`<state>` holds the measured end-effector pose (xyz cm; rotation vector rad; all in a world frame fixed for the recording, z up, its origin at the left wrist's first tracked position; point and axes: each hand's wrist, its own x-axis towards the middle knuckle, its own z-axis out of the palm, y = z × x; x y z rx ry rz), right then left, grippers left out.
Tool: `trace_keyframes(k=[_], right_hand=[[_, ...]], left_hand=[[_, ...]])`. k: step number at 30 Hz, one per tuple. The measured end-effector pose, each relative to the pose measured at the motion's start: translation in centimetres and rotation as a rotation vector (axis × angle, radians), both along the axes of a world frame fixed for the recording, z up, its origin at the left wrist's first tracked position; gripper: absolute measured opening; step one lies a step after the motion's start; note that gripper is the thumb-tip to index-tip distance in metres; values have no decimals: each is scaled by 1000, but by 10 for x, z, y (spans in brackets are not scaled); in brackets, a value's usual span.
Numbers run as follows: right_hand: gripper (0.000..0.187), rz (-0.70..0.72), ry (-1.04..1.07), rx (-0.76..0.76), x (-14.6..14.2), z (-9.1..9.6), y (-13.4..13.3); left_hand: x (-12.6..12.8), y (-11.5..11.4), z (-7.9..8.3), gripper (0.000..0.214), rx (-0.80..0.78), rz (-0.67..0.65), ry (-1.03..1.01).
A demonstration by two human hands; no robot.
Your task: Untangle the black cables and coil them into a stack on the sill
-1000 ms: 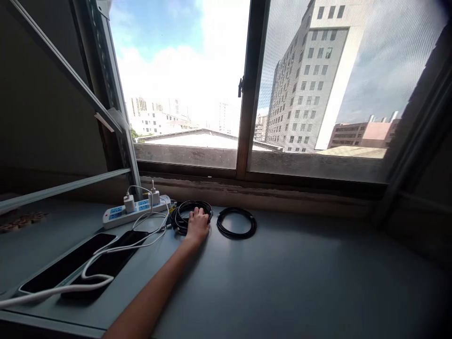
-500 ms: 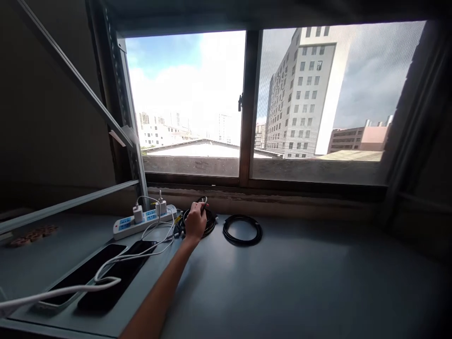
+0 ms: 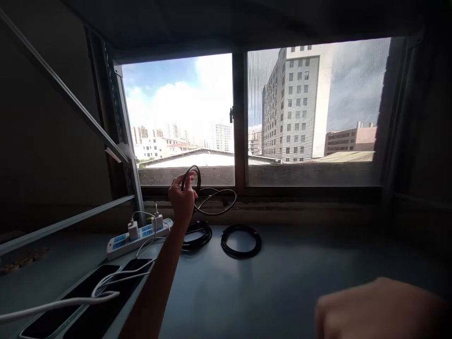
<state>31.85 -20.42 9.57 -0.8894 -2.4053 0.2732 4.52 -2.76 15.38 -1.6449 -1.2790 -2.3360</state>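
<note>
My left hand (image 3: 182,194) is closed around a thin black cable (image 3: 216,213), raised above the desk in front of the window sill. One loop stands up above the fingers, and another hangs out to the right with a dark connector on it. Below the hand, partly behind my forearm, lies a coiled black cable (image 3: 198,246). To its right a second, rounder cable coil (image 3: 241,254) rests flat on the desk. My right hand (image 3: 379,310) shows at the lower right corner, blurred, its back towards me and its fingers hidden.
A white power strip (image 3: 122,251) with two plugged-in chargers stands at the left. Two dark phones (image 3: 76,294) lie in front of it, crossed by white cables (image 3: 63,305). A metal shelf frame (image 3: 70,219) rises at the left, and a window spans the back.
My left hand has lifted the thin black cable off the cable pile, up and slightly left. My right hand has come into view at the lower right. The view has tilted upward.
</note>
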Motion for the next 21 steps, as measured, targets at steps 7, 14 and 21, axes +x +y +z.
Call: trace_keyframes(k=[7, 14, 21], right_hand=[[62, 45, 129, -479, -46, 60, 98], [38, 302, 1014, -133, -66, 66, 143], [17, 542, 1351, -558, -46, 84, 117]], left_hand=[[41, -37, 37, 17, 164, -228, -256], [56, -34, 31, 9, 137, -360, -366], [44, -18, 25, 10, 333, -215, -360]])
